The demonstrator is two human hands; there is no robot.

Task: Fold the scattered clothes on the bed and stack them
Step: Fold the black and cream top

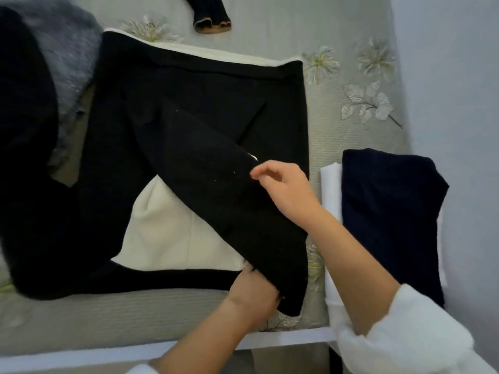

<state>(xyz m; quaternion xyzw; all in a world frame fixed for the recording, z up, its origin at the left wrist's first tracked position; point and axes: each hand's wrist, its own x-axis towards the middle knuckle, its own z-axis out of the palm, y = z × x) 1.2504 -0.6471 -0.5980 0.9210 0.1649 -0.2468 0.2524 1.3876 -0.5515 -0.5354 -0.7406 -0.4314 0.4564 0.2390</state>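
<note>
Pale flowered bedding covers the bed (135, 314), and we stand at its near edge, looking down. Closest to us, our left hand (252, 291) curls its fingers under the lower end of a black sleeve (205, 168) and grips it near the coat's hem. A little farther off, our right hand (283, 187) pinches the sleeve's right edge between thumb and fingertips. We judge that the two grips hold the sleeve taut and straight as it lies slantwise across the body, so no crease gets trapped.

The coat (189, 85) lies spread flat in the middle of the bed, open enough to show its cream lining (167, 228). What looks like the other sleeve trails off to the left. Just right of the coat, by the wall (453, 76), sits the stack (391, 211), a dark blue piece on a white one. We think it is kept close so each folded item can go straight onto it.

Beyond the coat, grey fur (67, 47) bunches at the far left; we cannot tell whether it is a collar or a separate piece. Farthest off, a black ribbed cuff (210, 20) shows, the rest of it out of view.
</note>
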